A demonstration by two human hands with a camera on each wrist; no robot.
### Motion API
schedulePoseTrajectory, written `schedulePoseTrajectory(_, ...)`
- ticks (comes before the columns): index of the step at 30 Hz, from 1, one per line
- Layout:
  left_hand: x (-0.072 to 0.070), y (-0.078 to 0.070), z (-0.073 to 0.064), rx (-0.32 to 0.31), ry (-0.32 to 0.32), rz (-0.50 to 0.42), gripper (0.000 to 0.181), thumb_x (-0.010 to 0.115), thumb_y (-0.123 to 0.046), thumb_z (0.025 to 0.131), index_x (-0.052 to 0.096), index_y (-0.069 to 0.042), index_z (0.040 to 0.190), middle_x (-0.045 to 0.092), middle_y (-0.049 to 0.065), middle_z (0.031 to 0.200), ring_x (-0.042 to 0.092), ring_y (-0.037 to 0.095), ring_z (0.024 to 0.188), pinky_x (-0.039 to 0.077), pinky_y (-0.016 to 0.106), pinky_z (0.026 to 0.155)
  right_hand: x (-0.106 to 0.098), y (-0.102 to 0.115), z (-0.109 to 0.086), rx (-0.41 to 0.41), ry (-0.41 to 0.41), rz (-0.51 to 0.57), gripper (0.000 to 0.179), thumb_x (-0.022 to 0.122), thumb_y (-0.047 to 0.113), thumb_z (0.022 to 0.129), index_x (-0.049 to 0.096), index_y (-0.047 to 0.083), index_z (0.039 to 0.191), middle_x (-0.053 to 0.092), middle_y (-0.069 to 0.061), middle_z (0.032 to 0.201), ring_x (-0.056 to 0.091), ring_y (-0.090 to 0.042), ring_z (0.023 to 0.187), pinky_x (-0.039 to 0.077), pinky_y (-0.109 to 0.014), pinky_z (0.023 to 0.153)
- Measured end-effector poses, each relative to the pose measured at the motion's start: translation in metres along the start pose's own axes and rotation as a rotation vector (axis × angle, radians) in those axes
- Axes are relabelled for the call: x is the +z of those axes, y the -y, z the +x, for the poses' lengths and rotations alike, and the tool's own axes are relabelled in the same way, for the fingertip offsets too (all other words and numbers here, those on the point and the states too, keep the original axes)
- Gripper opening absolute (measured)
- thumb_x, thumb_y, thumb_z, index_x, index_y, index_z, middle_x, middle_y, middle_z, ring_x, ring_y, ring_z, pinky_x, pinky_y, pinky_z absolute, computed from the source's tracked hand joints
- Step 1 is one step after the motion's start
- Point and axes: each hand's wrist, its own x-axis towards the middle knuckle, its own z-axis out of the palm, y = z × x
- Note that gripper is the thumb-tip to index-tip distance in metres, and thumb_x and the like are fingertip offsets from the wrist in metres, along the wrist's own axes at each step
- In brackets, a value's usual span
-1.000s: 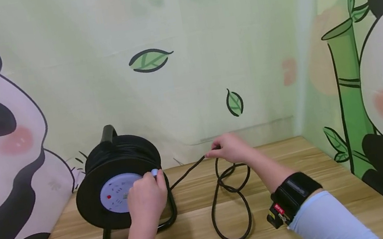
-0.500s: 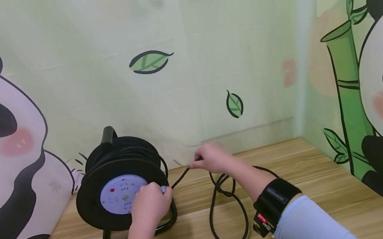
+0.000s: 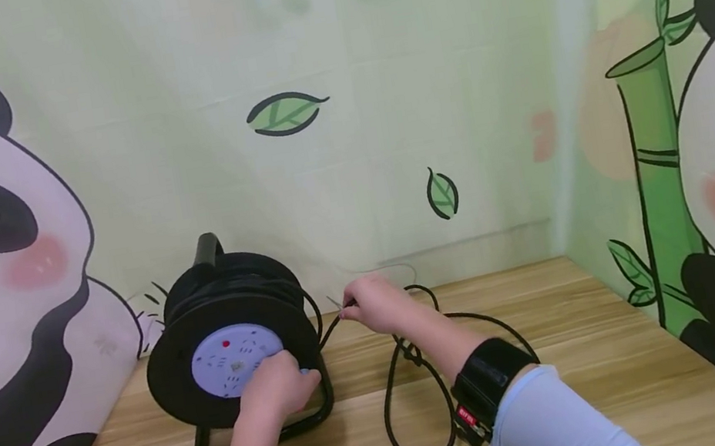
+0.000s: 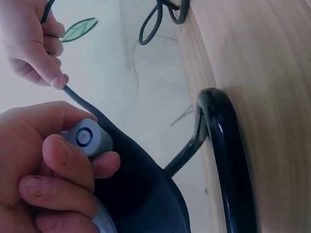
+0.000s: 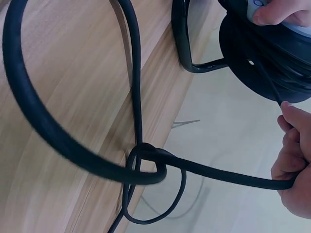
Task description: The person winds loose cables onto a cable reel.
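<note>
A black cable reel [image 3: 168, 381] with a pale blue socket face [image 3: 218, 362] stands on the left of the table, on a black tube frame [image 4: 233, 160]. My left hand [image 3: 278, 384] grips the small grey-blue crank knob [image 4: 95, 138] on the reel's front, fingers curled round it. To the right of the reel, my right hand [image 3: 378, 305] pinches the black cable [image 3: 388, 413], which runs taut from the fingers to the drum. In the right wrist view the cable [image 5: 228, 177] leaves the other side of this hand and passes through a loose tangle of loops.
Slack loops of cable lie on the wooden table [image 3: 596, 357], below and right of my right hand. A cloth backdrop [image 3: 350, 177] with pandas, leaves and bamboo hangs close behind the table. The reel's carrying handle [image 3: 207, 250] sticks up at its top.
My left hand has moved down with the knob, and the reel's face has turned clockwise. My right hand has shifted left towards the reel, drawing the cable loops along.
</note>
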Motion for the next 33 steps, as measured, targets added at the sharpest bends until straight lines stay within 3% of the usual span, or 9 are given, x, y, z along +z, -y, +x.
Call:
schedulePoseTrajectory(4,0.001,0.002,0.001,0.0,0.005,0.005,0.032,0.058,-0.033,0.085,0.056,-0.011,0.061,0.055,0.001,0.053,0.051,0.017,0.048,0.039,0.032,0.047,0.001,-0.001,0.0,0.021,-0.009,-0.01,0.018,0.066,0.035,0.091,0.069,0.019,0.083,0.061,0.012,0.074,0.055,-0.005,0.065,0.047,-0.026,0.06)
schedulePoseTrajectory(8,0.001,0.003,0.0,0.005,0.001,0.015,0.033,0.058,-0.033,0.086,0.056,-0.011,0.061,0.055,0.001,0.053,0.051,0.017,0.049,0.04,0.033,0.048,0.001,0.0,0.0,0.008,-0.014,-0.001,0.016,0.065,0.034,0.092,0.07,0.02,0.086,0.064,0.011,0.079,0.055,-0.004,0.069,0.048,-0.026,0.065)
schedulePoseTrajectory(13,0.0,0.006,0.0,-0.017,0.018,0.011,0.032,0.059,-0.035,0.086,0.056,-0.011,0.065,0.056,0.002,0.054,0.052,0.017,0.051,0.04,0.033,0.051,-0.002,-0.005,-0.002,0.05,0.016,0.094,0.02,0.063,0.031,0.094,0.069,0.015,0.084,0.062,0.006,0.073,0.053,-0.007,0.063,0.046,-0.027,0.059)
schedulePoseTrajectory(20,0.002,0.01,0.001,-0.034,0.042,0.0,0.031,0.059,-0.035,0.086,0.056,-0.01,0.07,0.057,0.002,0.056,0.053,0.017,0.053,0.042,0.034,0.055,-0.009,-0.034,-0.01,0.115,0.038,0.23,0.044,0.066,0.037,0.091,0.048,0.013,0.058,0.038,0.007,0.05,0.033,-0.008,0.045,0.03,-0.024,0.044)
schedulePoseTrajectory(25,0.004,0.01,0.002,-0.044,0.046,-0.012,0.031,0.058,-0.036,0.085,0.056,-0.009,0.068,0.057,0.002,0.055,0.053,0.017,0.052,0.041,0.034,0.054,-0.018,-0.059,-0.022,0.145,0.038,0.286,0.05,0.07,0.043,0.086,0.042,0.016,0.054,0.033,0.008,0.049,0.029,-0.008,0.044,0.026,-0.025,0.043)
schedulePoseTrajectory(33,0.001,0.01,0.001,-0.05,0.06,-0.026,0.03,0.058,-0.034,0.085,0.056,-0.009,0.07,0.058,0.003,0.057,0.053,0.018,0.054,0.041,0.034,0.054,-0.037,-0.089,-0.038,0.17,0.003,0.247,0.053,0.073,0.051,0.079,0.043,0.016,0.053,0.032,0.008,0.05,0.028,-0.009,0.046,0.027,-0.027,0.046)
